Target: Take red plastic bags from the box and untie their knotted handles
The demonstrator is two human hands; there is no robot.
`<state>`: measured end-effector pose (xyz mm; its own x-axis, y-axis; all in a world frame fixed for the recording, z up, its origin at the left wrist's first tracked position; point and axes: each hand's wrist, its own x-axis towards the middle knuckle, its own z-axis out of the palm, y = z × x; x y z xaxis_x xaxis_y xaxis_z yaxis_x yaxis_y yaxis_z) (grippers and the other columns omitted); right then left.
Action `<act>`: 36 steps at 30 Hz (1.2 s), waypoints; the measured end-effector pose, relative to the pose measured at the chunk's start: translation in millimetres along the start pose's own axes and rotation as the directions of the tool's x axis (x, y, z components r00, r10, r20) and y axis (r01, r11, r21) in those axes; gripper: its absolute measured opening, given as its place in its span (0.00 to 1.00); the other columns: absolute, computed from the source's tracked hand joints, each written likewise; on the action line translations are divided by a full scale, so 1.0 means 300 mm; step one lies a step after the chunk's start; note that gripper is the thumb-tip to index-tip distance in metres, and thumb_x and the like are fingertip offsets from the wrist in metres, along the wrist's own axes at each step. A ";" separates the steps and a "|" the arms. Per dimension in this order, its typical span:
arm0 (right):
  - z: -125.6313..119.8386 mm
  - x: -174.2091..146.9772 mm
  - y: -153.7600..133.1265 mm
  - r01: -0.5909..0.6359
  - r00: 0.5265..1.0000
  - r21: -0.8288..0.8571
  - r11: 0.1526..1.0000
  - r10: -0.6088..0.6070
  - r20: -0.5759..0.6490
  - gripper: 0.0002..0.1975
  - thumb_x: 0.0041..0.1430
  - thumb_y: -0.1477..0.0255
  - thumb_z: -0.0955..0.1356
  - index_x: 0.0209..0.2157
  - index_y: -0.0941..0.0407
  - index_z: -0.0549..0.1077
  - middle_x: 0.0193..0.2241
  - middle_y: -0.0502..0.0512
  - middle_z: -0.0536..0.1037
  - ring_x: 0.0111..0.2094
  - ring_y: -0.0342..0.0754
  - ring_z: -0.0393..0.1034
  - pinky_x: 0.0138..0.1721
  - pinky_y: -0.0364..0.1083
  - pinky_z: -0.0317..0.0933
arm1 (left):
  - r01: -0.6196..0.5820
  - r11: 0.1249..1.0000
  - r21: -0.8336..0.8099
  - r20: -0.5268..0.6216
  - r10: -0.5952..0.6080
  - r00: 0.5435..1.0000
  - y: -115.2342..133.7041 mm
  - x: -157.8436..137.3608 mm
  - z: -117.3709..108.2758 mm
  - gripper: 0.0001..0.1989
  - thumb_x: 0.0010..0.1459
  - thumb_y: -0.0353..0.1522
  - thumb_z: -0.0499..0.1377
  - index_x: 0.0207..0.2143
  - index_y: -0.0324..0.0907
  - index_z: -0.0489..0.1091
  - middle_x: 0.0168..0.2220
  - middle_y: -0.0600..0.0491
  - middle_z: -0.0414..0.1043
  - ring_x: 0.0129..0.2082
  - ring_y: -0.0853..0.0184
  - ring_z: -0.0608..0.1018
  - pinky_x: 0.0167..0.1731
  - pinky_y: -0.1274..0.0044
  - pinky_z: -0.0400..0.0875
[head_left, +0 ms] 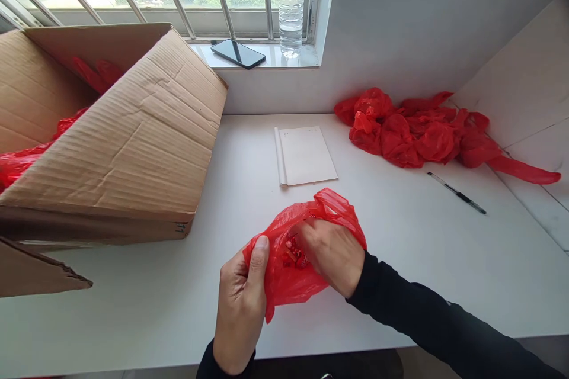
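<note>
A thin red plastic bag (288, 290) is held up over the near part of the white table, its mouth facing me. My left hand (240, 308) pinches the bag's left rim, thumb on top. Into the mouth reaches my right hand (335, 254), with its fingers hidden inside the bag. Beside those fingers, several small shiny red wrapped pieces (296, 251) show in the bag; their kind is too small to make out.
At left stands an open cardboard box (146, 124) with red plastic bags (26, 160) inside. Crumpled red bags (413, 130) lie at the back right, near a black pen (457, 192). A notebook (309, 155) lies mid-table. The sill holds a phone (239, 54) and a water bottle (291, 6).
</note>
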<state>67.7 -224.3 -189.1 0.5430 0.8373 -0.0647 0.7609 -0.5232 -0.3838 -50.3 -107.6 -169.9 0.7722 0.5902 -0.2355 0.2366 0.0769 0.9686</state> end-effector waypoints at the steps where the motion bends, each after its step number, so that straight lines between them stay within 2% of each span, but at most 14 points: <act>1: 0.002 -0.006 -0.001 0.017 0.999 -0.003 1.000 -0.017 0.037 0.09 0.63 0.80 0.62 0.40 0.54 0.70 0.32 0.52 0.73 0.28 0.47 0.67 0.24 0.44 0.52 | 0.001 1.000 -0.001 -0.002 -0.001 1.000 -0.002 0.001 0.001 0.26 0.63 0.49 0.55 0.20 0.43 0.55 0.16 0.60 0.50 0.16 0.74 0.55 0.14 0.81 0.53; 3: 0.008 -0.014 -0.002 0.030 0.995 -0.001 1.000 -0.030 0.093 0.09 0.61 0.80 0.63 0.40 0.54 0.70 0.34 0.53 0.73 0.29 0.48 0.68 0.24 0.44 0.53 | -0.003 1.000 0.012 -0.014 0.003 1.000 -0.004 0.003 0.003 0.26 0.63 0.49 0.54 0.20 0.43 0.55 0.16 0.60 0.50 0.17 0.74 0.55 0.14 0.82 0.54; 6: 0.014 -0.012 0.001 0.033 0.994 -0.020 0.999 -0.030 0.110 0.13 0.59 0.81 0.62 0.43 0.54 0.69 0.36 0.54 0.74 0.31 0.49 0.70 0.24 0.44 0.53 | -0.015 1.000 0.025 -0.013 0.016 1.000 -0.004 0.005 0.006 0.25 0.63 0.49 0.55 0.21 0.42 0.56 0.19 0.59 0.52 0.19 0.73 0.57 0.17 0.82 0.57; 11: 0.011 -0.009 0.008 0.039 0.989 -0.070 0.997 -0.029 0.146 0.15 0.58 0.82 0.61 0.45 0.55 0.69 0.32 0.55 0.75 0.28 0.51 0.70 0.23 0.45 0.51 | -0.011 1.000 0.027 0.001 0.011 1.000 0.001 0.003 0.005 0.25 0.64 0.48 0.54 0.20 0.43 0.56 0.18 0.59 0.50 0.17 0.73 0.55 0.15 0.81 0.53; 13: 0.007 -0.017 0.004 0.058 0.986 -0.103 0.993 -0.041 0.160 0.15 0.58 0.82 0.61 0.46 0.55 0.69 0.34 0.56 0.76 0.30 0.52 0.72 0.23 0.46 0.52 | -0.018 0.999 0.048 0.011 0.017 1.000 0.004 0.001 0.005 0.24 0.64 0.48 0.53 0.21 0.43 0.57 0.19 0.59 0.53 0.19 0.72 0.57 0.17 0.80 0.56; 17: 0.006 -0.045 -0.009 0.109 0.971 -0.157 0.982 -0.071 0.230 0.11 0.58 0.84 0.62 0.38 0.58 0.72 0.30 0.57 0.77 0.32 0.53 0.73 0.26 0.47 0.55 | -0.034 0.989 0.146 0.159 0.011 0.987 0.018 -0.002 0.012 0.21 0.65 0.45 0.53 0.23 0.42 0.60 0.19 0.58 0.57 0.19 0.71 0.60 0.19 0.80 0.59; 19: 0.009 -0.059 -0.018 0.152 0.957 -0.144 0.978 -0.109 0.269 0.09 0.56 0.84 0.64 0.34 0.57 0.72 0.29 0.56 0.77 0.32 0.53 0.73 0.26 0.47 0.55 | -0.051 0.978 0.200 0.229 0.004 0.973 0.027 -0.002 0.016 0.18 0.65 0.44 0.54 0.27 0.43 0.64 0.19 0.59 0.60 0.19 0.72 0.62 0.20 0.80 0.60; 21: 0.011 -0.072 -0.027 0.212 0.937 -0.141 0.967 -0.160 0.311 0.11 0.55 0.83 0.65 0.37 0.56 0.72 0.30 0.55 0.78 0.32 0.54 0.73 0.25 0.48 0.56 | -0.054 0.977 0.205 0.234 0.004 0.972 0.036 0.000 0.017 0.15 0.66 0.44 0.54 0.31 0.43 0.66 0.22 0.58 0.64 0.21 0.71 0.64 0.22 0.80 0.61; 23: 0.010 -0.085 -0.039 0.242 0.922 -0.162 0.957 -0.175 0.344 0.16 0.55 0.83 0.66 0.45 0.56 0.71 0.31 0.56 0.78 0.32 0.55 0.73 0.26 0.48 0.57 | -0.045 0.984 0.172 0.200 0.010 0.980 0.042 0.002 0.015 0.16 0.66 0.44 0.53 0.30 0.43 0.65 0.24 0.58 0.63 0.22 0.72 0.65 0.23 0.80 0.62; 26: -0.002 -0.105 -0.052 0.172 0.938 -0.221 0.960 -0.091 0.335 0.22 0.56 0.83 0.65 0.53 0.60 0.68 0.32 0.59 0.78 0.33 0.56 0.74 0.25 0.49 0.58 | -0.042 0.990 0.133 0.171 0.019 0.985 0.047 0.006 0.016 0.18 0.67 0.43 0.53 0.27 0.42 0.62 0.24 0.58 0.60 0.22 0.73 0.63 0.24 0.81 0.62; 30: -0.027 -0.122 -0.049 0.105 0.925 -0.251 0.962 -0.001 0.381 0.18 0.54 0.85 0.64 0.46 0.62 0.72 0.30 0.58 0.78 0.32 0.55 0.74 0.23 0.49 0.56 | -0.055 0.991 0.121 0.189 0.032 0.981 0.056 0.012 0.035 0.17 0.68 0.42 0.52 0.28 0.42 0.64 0.27 0.57 0.63 0.26 0.72 0.65 0.28 0.81 0.64; 31: -0.032 -0.122 -0.044 0.094 0.918 -0.259 0.961 0.017 0.397 0.20 0.53 0.85 0.64 0.48 0.63 0.72 0.30 0.58 0.78 0.30 0.55 0.74 0.22 0.49 0.54 | -0.064 0.991 0.116 0.191 0.040 0.981 0.059 0.014 0.042 0.16 0.68 0.42 0.52 0.29 0.42 0.64 0.27 0.57 0.64 0.28 0.71 0.66 0.29 0.81 0.65; 34: -0.043 -0.108 -0.021 0.012 0.919 -0.308 0.951 0.111 0.379 0.33 0.53 0.84 0.64 0.62 0.66 0.60 0.28 0.57 0.78 0.26 0.55 0.74 0.18 0.49 0.47 | -0.064 0.993 0.099 0.183 0.045 0.982 0.067 0.018 0.058 0.16 0.68 0.42 0.53 0.30 0.43 0.66 0.25 0.57 0.62 0.29 0.70 0.67 0.29 0.81 0.65; 36: -0.046 -0.097 -0.005 -0.054 0.917 -0.335 0.941 0.179 0.357 0.36 0.55 0.84 0.63 0.66 0.68 0.53 0.25 0.55 0.78 0.24 0.56 0.74 0.17 0.49 0.45 | -0.048 0.996 0.080 0.175 0.033 0.984 0.070 0.018 0.063 0.16 0.68 0.43 0.52 0.30 0.43 0.67 0.22 0.58 0.60 0.28 0.70 0.66 0.28 0.81 0.65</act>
<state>55.5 -249.9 -173.9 0.5077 0.7305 -0.4567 0.8055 -0.5905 -0.0492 -29.9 -118.1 -152.2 0.8709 0.4425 -0.2136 0.2459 -0.0162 0.9692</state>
